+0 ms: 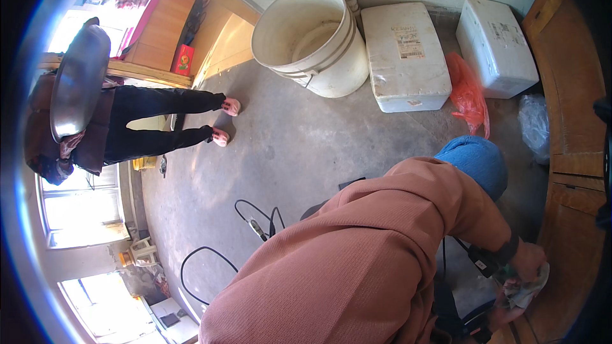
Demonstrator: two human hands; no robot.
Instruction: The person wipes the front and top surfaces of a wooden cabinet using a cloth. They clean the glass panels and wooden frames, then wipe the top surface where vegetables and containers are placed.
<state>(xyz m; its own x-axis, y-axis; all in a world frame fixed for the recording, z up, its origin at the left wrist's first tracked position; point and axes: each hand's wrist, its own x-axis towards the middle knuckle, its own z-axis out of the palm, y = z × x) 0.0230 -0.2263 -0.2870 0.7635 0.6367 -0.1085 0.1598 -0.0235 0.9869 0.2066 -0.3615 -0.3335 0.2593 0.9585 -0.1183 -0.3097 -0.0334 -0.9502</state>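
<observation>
At the lower right, beside a brown wooden cabinet, my left hand closes on a crumpled pale cloth. A black band circles its wrist below a pink knitted sleeve, which fills much of the lower picture. Just below it, my right hand grips the same cloth, its fingers partly hidden by folds. Something green shows between the hands, too covered to name. A small black device with a cable hangs near the left wrist. Past the sleeve's bend is a rounded blue cloth-covered form.
A large white plastic bucket and two white foam boxes line the wall. Red and clear plastic bags lie nearby. Black cables loop over the floor. At left stands a person holding a metal basin.
</observation>
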